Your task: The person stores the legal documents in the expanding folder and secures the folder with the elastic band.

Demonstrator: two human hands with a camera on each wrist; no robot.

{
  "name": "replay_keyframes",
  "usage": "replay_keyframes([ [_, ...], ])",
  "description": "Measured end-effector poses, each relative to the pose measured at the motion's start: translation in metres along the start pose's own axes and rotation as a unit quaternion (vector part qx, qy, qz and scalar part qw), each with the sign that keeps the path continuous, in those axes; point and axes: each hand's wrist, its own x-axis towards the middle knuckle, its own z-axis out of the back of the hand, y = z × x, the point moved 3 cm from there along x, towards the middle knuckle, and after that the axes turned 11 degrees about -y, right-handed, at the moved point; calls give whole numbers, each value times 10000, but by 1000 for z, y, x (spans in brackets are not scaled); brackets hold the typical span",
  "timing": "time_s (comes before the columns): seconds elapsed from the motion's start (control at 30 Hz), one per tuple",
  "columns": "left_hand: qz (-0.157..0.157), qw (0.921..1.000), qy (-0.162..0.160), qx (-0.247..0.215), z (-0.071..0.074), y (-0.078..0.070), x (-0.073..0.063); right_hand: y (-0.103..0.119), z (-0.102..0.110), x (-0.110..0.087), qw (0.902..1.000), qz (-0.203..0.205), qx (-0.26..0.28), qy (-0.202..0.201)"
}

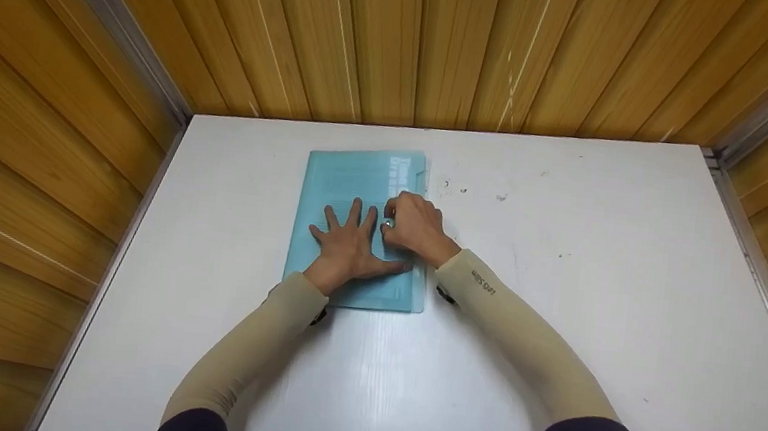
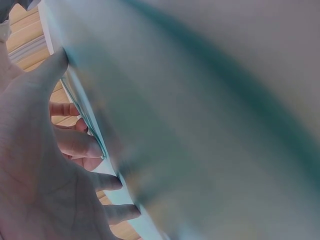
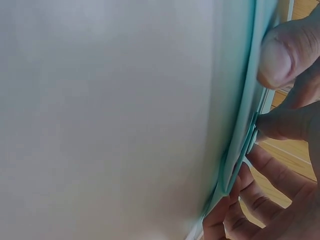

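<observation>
A teal translucent plastic document folder [image 1: 359,176] lies flat on the white table, its long sides running away from me. My left hand [image 1: 344,248] rests on its lower middle with fingers spread wide and the thumb reaching toward the right edge. Close beside it, my right hand [image 1: 417,225] has curled fingers and pinches the folder's flap near a small shiny round snap [image 1: 389,224]. In the right wrist view the flap's teal edge [image 3: 237,170] rises in a loop between the right fingers. The left thumb [image 3: 277,60] presses near that edge.
The white table [image 1: 560,322] has small scuff marks to the right of the folder. Wood-grain panels [image 1: 447,42] stand along the back and both sides. Beige sleeves [image 1: 516,324] cover both forearms.
</observation>
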Motion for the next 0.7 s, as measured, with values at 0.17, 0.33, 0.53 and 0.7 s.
replay_keyframes([
  [0.17,-33,10000,0,21,-1,-2,0,-4,3,-3,10000,-11,23,6],
  [0.33,-40,10000,71,35,-2,-2,1,-8,5,-6,9998,16,213,15],
  [0.53,-18,9999,148,-3,0,0,0,-8,8,-8,9993,106,336,133],
  [0.7,-73,9998,168,-63,3,5,-2,-8,14,-12,9983,168,523,192],
])
